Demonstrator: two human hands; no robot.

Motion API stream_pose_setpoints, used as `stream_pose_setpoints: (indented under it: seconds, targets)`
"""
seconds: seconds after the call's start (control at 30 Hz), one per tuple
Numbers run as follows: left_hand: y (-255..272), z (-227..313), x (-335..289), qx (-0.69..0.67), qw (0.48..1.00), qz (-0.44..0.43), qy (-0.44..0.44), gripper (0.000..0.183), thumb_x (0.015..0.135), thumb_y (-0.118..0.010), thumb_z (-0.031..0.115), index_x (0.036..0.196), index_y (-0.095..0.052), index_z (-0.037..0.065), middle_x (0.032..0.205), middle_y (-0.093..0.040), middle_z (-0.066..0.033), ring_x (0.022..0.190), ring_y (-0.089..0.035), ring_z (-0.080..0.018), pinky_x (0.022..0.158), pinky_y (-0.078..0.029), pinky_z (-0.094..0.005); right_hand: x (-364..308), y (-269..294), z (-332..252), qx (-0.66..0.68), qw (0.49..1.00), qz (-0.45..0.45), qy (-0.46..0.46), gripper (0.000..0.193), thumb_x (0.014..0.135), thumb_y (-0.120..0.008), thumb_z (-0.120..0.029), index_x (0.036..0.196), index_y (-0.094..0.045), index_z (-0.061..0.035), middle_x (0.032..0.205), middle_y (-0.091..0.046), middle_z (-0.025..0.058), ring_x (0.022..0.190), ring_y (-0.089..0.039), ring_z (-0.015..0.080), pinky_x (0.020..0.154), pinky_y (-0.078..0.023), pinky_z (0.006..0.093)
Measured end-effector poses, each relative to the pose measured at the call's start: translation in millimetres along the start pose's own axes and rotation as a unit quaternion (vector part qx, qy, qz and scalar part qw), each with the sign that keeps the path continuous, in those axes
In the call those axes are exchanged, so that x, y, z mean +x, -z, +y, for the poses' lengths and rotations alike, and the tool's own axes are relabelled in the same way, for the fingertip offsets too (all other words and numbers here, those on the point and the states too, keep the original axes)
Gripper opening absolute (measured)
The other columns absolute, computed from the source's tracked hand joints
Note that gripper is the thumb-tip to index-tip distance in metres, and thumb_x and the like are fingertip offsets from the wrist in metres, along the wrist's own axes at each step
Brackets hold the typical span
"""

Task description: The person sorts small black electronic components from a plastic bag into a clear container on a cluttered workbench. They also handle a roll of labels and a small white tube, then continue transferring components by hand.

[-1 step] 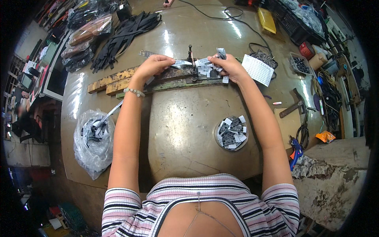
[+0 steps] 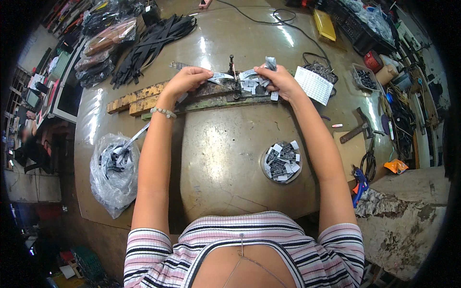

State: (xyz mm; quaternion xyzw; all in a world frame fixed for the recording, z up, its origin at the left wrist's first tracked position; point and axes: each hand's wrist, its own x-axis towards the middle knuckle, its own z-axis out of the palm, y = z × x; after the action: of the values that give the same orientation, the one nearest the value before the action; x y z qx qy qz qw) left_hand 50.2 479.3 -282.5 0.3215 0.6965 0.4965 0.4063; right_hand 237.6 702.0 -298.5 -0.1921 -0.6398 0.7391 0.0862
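Note:
My left hand [image 2: 186,80] pinches a white printed label strip [image 2: 222,76] between thumb and fingers. The strip trails back under the left wrist to a clear plastic bag [image 2: 114,187] holding more of the strip. A small dark upright metal fixture [image 2: 231,65] stands between my hands. On its other side, my right hand [image 2: 279,82] grips several label pieces [image 2: 271,63], one of which reaches toward the fixture. Whether the two label ends join there is hard to see. Loose cut labels [image 2: 249,85] lie just below the right fingertips.
Yellow-painted wooden bars [image 2: 139,102] run beneath the fixture. A round clear tub [image 2: 282,182] of folded labels sits nearer me. Black straps [image 2: 153,45] lie at the back left. On the right are a ruled paper sheet [image 2: 313,85], a hammer [image 2: 357,128] and blue-handled cutters [image 2: 359,182].
The label piece at my right fingers now arches up slightly, and the right hand has shifted a touch rightward. My left hand stays in place.

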Motion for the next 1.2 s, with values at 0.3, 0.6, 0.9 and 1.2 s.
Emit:
stream_pose_setpoints:
  seconds: [0.3,0.6,0.9,1.2]
  targets:
    - [-20,23,-9,-0.002,0.997,0.006,-0.083,0.025,0.090,-0.062,0.026,0.099,-0.066,0.003,0.066,-0.046,0.0099,0.055,-0.033,-0.0004,0.048,-0.023,-0.0180,-1,-27,-15,0.101,0.991,-0.085,-0.007,0.013,0.084,-0.063,-0.020,0.078,-0.056,-0.0103,0.066,-0.054,-0.0037,0.046,-0.039,0.0010,0.036,-0.023,0.0173]
    - [-20,13,-3,0.012,0.998,0.017,-0.067,0.027,0.089,-0.061,0.027,0.098,-0.067,0.003,0.066,-0.048,0.0091,0.057,-0.035,-0.0015,0.050,-0.025,-0.0185,2,-39,-11,0.023,1.000,-0.012,0.001,0.017,0.084,-0.066,-0.021,0.073,-0.058,-0.0108,0.062,-0.049,-0.0074,0.049,-0.042,0.0012,0.041,-0.026,0.0191]
    - [-18,0,4,0.036,0.998,0.028,-0.053,0.026,0.088,-0.062,0.026,0.097,-0.068,0.002,0.069,-0.052,0.0073,0.059,-0.040,-0.0017,0.051,-0.029,-0.0180,7,-39,4,-0.060,0.998,0.029,0.005,0.021,0.082,-0.068,-0.022,0.069,-0.056,-0.0108,0.061,-0.050,-0.0051,0.049,-0.039,0.0043,0.043,-0.026,0.0222]
    - [-18,3,-1,0.028,0.997,0.028,-0.062,0.027,0.089,-0.062,0.027,0.098,-0.068,0.001,0.067,-0.049,0.0081,0.057,-0.038,-0.0011,0.049,-0.028,-0.0184,6,-30,3,-0.092,0.993,0.055,0.043,0.017,0.081,-0.070,-0.022,0.084,-0.065,-0.0062,0.067,-0.056,-0.0033,0.052,-0.045,0.0054,0.045,-0.032,0.0216]
